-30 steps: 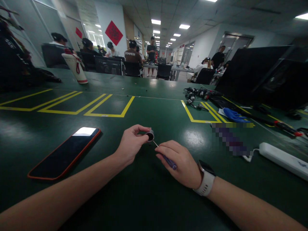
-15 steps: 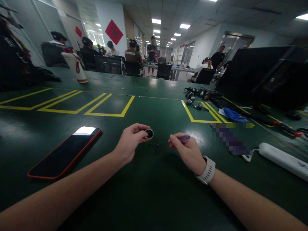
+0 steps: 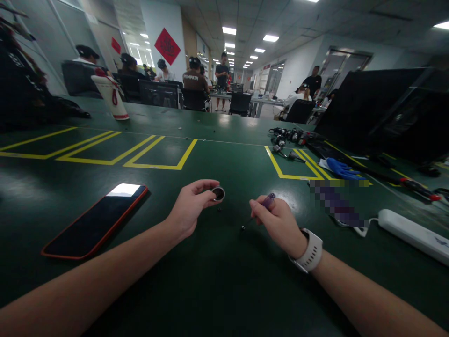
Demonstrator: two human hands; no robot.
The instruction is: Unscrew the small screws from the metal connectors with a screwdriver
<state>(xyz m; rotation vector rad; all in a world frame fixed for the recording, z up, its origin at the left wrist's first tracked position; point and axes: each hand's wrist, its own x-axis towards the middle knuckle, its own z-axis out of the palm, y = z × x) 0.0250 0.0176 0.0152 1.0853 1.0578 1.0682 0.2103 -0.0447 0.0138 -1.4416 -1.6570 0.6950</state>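
Note:
Pinched between the thumb and fingers of my left hand [image 3: 191, 203] is a small round metal part [image 3: 219, 194], its dark hollow face turned to the right. My right hand [image 3: 278, 222], with a pale watch on its wrist, is closed around the purple handle of a screwdriver [image 3: 269, 200]. The thin shaft points down and left, and a tiny dark piece [image 3: 242, 228] sits at its tip, close to the tabletop. Another tiny dark piece [image 3: 219, 209] lies just below the metal part. My hands are apart from each other.
A phone in an orange case [image 3: 96, 222] lies left on the green table [image 3: 196, 290]. To the right are a white power strip [image 3: 414, 234], blue gloves [image 3: 340, 168] and tangled black gear [image 3: 287, 138]. A cup [image 3: 112, 98] stands behind. People sit farther back.
My right hand has shifted slightly right and down, turning the screwdriver steeper. Its tip, with the tiny dark piece, has moved away from the metal part. My left hand has barely moved.

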